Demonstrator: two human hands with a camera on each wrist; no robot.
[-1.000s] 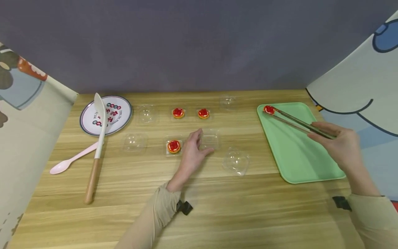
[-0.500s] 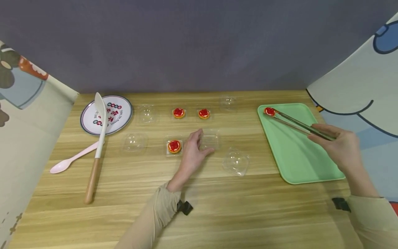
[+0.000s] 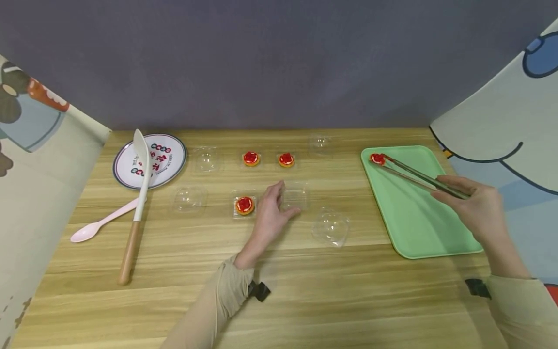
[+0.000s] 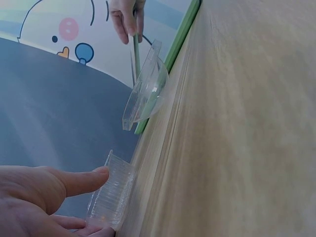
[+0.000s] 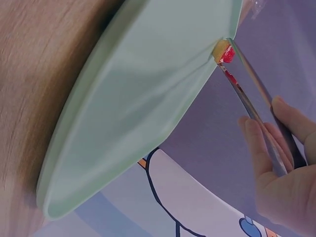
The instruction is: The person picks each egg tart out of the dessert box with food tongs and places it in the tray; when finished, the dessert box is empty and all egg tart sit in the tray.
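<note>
My right hand [image 3: 477, 201] holds metal tongs [image 3: 427, 177]. Their tips pinch a small red-topped tart [image 3: 377, 159] at the far left corner of the green tray [image 3: 429, 228]. In the right wrist view, the tart [image 5: 224, 51] lies between the two tong arms near the tray rim. My left hand [image 3: 271, 213] rests at the left side of a clear plastic container base [image 3: 294, 198], thumb at its near edge and fingers at its far side. The left wrist view has the thumb right at the rim of this ribbed base [image 4: 112, 190], which holds nothing.
Left of my left hand, one tart [image 3: 244, 206] sits in a clear base; two more [image 3: 250, 158] stand farther back. Several clear dome lids [image 3: 331, 227] lie around. At far left are a plate [image 3: 167, 169], a long white spoon [image 3: 138, 208] and a pink spoon [image 3: 104, 221].
The tart in the tongs has dropped very slightly in the head view. My left hand and the container base stay in place.
</note>
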